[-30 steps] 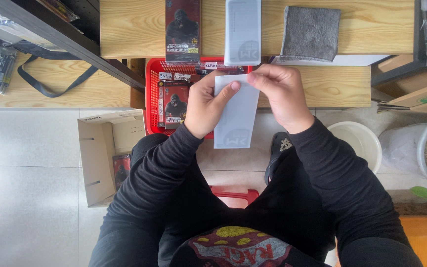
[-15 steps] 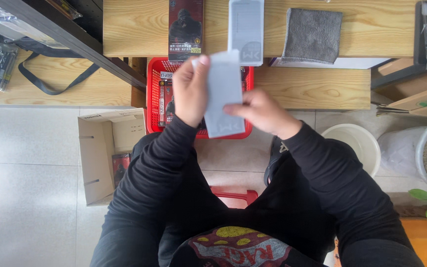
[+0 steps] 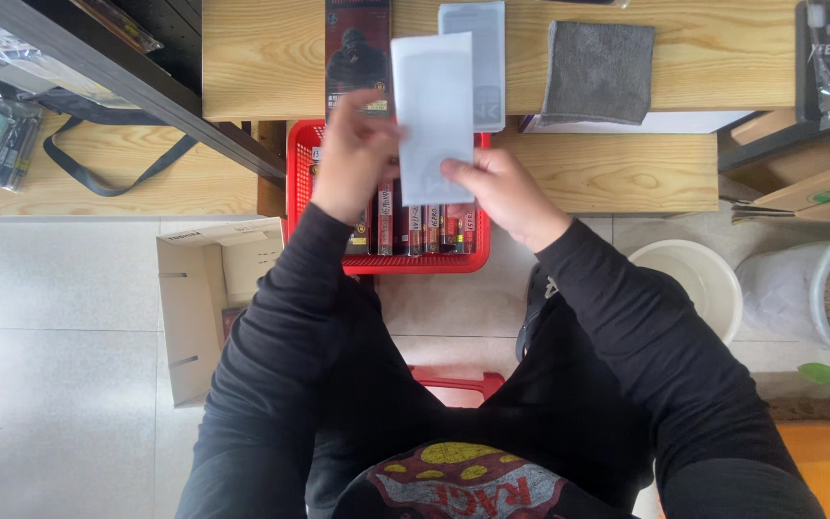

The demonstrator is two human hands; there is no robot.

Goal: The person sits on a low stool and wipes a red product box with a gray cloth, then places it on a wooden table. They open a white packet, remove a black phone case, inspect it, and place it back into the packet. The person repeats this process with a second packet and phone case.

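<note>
A pale wooden worktop [image 3: 626,173] fills the view, tiled floor below it. A red basket [image 3: 300,192] of boxed packs hangs at its edge. My left hand [image 3: 353,154] and right hand [image 3: 501,192] pinch a thin white sheet [image 3: 431,106] above the basket; it looks light, stiff and smudge-prone, best held by its edges.
</note>
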